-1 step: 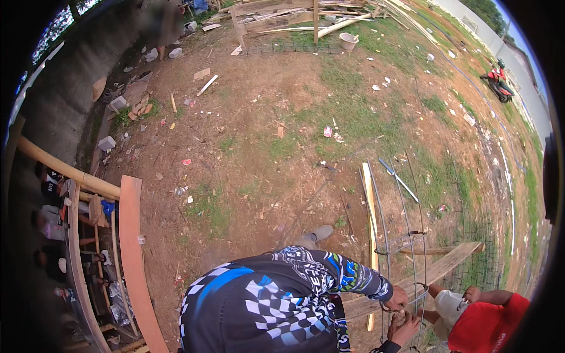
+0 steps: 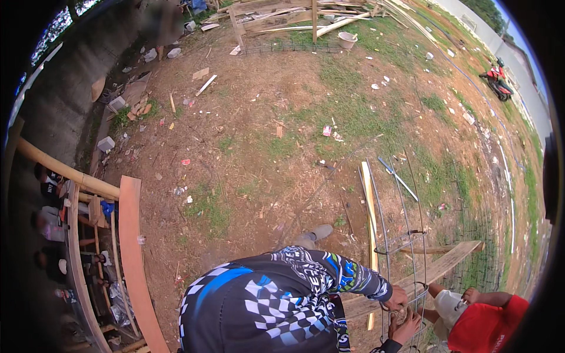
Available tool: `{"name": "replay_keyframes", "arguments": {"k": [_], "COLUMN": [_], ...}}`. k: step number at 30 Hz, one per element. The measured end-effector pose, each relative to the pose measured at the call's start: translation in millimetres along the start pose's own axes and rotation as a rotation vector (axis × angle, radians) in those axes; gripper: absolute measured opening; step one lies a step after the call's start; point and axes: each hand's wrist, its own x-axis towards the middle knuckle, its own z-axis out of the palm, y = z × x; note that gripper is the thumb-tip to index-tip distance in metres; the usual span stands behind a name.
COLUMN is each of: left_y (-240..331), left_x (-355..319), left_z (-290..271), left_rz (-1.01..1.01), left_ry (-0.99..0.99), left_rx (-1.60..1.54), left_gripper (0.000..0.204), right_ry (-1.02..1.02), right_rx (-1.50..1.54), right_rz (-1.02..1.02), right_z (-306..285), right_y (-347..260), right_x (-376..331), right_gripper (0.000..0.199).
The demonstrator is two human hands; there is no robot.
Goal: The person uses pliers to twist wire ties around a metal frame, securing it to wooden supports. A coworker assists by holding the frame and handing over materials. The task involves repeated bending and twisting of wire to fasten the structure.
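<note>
A cage of thin steel reinforcing bars (image 2: 386,232) with bent stirrups (image 2: 406,240) lies across a wooden plank (image 2: 450,262) at the lower right. My left hand (image 2: 396,298) reaches to the near part of the cage, its fingers closed beside a bar. Just below it, my right hand (image 2: 407,327) is closed at the same spot, with its fingertips turned toward the left one. Something small and tan, perhaps a bundle of wire, shows between the hands, too small to name. My patterned dark sleeve (image 2: 362,281) covers the left arm.
A person in a red shirt (image 2: 488,323) sits close to the cage at the right. A long pale timber strip (image 2: 369,212) lies beside the bars. At left stands a bamboo and board frame (image 2: 130,253) with people behind it. Scrap timber (image 2: 276,22) is piled at the far end.
My right hand's fingers have shifted very slightly at the bars. Otherwise the scene looks the same.
</note>
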Motion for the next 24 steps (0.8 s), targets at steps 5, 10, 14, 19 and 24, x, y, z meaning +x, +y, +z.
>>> {"name": "replay_keyframes", "arguments": {"k": [5,10,14,19,24], "left_y": [-4,5,14,10,4], "left_x": [-12,-13,-19,-17,-14], "left_z": [-11,-23,-38,-35,-31], "left_rz": [0.023,-0.015,0.001,0.023,0.024], "left_ry": [0.101,-0.038,-0.154,-0.165,-0.152], "left_rx": [-0.019,-0.05,0.018,-0.006,-0.001], "left_gripper": [0.031,0.034,0.049,0.051,0.045], "right_ry": [0.03,-0.103,-0.461,-0.347,-0.133], "right_rx": [-0.128,-0.179,0.969,1.077,0.475], "right_rz": [-0.048,0.125,0.7,0.64,-0.152], "right_z": [26,22,53,50,14], "right_y": [-1,-14,24,19,11], "right_x": [15,13,16,1,-1], "right_gripper": [0.03,0.03,0.036,0.027,0.041]}}
